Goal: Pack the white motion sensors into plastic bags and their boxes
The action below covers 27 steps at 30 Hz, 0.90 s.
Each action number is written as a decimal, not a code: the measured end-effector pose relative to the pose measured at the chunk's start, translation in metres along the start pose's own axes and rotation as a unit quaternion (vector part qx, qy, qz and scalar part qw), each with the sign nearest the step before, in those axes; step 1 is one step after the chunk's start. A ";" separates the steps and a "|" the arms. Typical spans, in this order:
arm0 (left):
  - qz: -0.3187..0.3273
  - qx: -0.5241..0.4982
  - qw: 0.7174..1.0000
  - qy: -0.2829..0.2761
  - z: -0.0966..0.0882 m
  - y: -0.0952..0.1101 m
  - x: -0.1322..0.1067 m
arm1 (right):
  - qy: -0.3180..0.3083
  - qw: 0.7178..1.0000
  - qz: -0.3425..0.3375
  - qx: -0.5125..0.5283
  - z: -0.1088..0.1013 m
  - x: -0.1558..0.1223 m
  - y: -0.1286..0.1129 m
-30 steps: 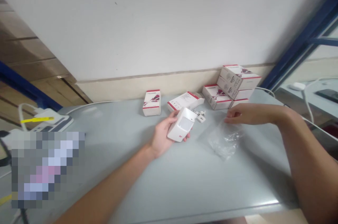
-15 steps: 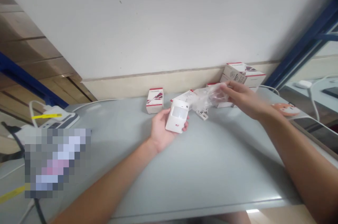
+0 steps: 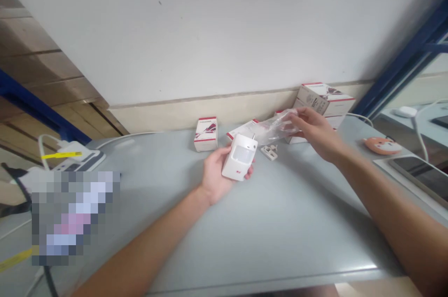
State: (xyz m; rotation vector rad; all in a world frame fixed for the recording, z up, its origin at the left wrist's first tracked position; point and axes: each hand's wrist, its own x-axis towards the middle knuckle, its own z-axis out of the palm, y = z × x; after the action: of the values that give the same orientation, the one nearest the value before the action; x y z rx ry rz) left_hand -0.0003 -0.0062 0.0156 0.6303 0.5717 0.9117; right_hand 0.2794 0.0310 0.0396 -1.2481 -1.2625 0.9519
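A white motion sensor point(image 3: 240, 158) with a pale lens window and a short antenna rests in my left hand point(image 3: 216, 173), whose fingers wrap round its sides. The sensor tilts a little to the right above the grey table point(image 3: 280, 227). My right hand point(image 3: 317, 133) pinches a crumpled clear plastic bag point(image 3: 275, 128), which hangs out to the left behind the sensor. Below the bag, a small white bracket point(image 3: 269, 152) lies on the table. Partly hidden behind the sensor and bag is a flat white and red box point(image 3: 241, 128).
A small white and red box point(image 3: 206, 133) stands near the wall. More such boxes point(image 3: 338, 96) are stacked behind my right hand. An orange animal-shaped object point(image 3: 382, 144) and a dark phone-like slab point(image 3: 420, 175) lie at right. A power strip point(image 3: 82, 159) with cables is at left.
The sensor in my left hand has shifted slightly right and down and tilts more. The plastic bag has swung up a little, showing more of the bracket.
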 end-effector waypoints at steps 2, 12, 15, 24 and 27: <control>-0.005 0.006 1.000 -0.007 0.000 0.000 0.000 | -0.005 1.000 -0.006 0.003 0.001 0.000 0.000; -0.020 0.048 0.998 -0.023 0.000 -0.002 -0.001 | -0.023 0.999 -0.029 -0.015 0.002 -0.002 0.000; -0.007 0.055 0.998 -0.016 0.002 -0.003 -0.001 | -0.033 0.999 -0.024 -0.031 0.005 -0.004 -0.002; 0.021 0.036 0.999 -0.011 0.007 0.000 -0.003 | -0.080 0.997 -0.012 0.019 0.014 -0.012 -0.005; 0.020 0.034 0.999 -0.009 0.007 0.002 -0.004 | -0.085 0.994 0.004 0.064 0.017 -0.012 -0.001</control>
State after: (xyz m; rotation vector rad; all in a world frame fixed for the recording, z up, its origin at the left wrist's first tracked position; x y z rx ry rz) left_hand 0.0013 -0.0099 0.0226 0.7121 0.5776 0.9268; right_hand 0.2610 0.0216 0.0373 -1.0917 -1.3055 1.1462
